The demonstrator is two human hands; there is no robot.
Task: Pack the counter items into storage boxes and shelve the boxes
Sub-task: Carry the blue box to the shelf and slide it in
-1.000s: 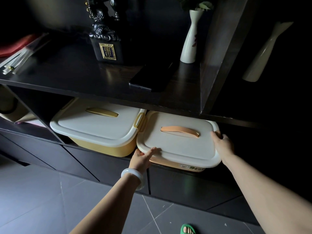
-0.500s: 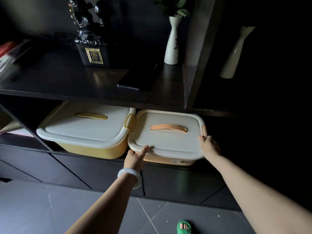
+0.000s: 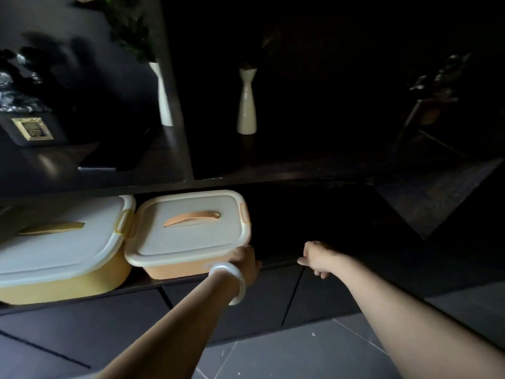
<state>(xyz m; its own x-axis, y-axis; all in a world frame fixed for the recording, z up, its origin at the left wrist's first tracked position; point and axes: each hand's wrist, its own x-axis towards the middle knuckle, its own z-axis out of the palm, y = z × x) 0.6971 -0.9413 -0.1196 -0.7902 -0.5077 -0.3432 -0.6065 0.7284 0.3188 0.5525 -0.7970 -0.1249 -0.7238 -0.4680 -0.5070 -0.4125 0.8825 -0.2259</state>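
- Orange storage box [image 3: 188, 233] with white lid and orange handle is sitting at centre frame on the dark lower shelf [image 3: 341, 214], touching the yellow storage box [image 3: 60, 250] at lower left.
- Left hand [image 3: 243, 262], white bangle [image 3: 232, 280] on its wrist, is touching the orange box's near right corner; finger state cannot be told.
- Right hand [image 3: 317, 257] is hovering at the shelf edge, fingers loosely curled, holding nothing.
- Two white vases [image 3: 246, 102] are standing at upper centre.

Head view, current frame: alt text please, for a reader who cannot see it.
Two lidded storage boxes, a yellow box and an orange box, sit side by side on a dark low shelf. The person's left hand, with a white bangle on the wrist, is at the orange box's front right corner, while the right hand is off it, by the shelf edge. Two white vases stand on the shelf above.
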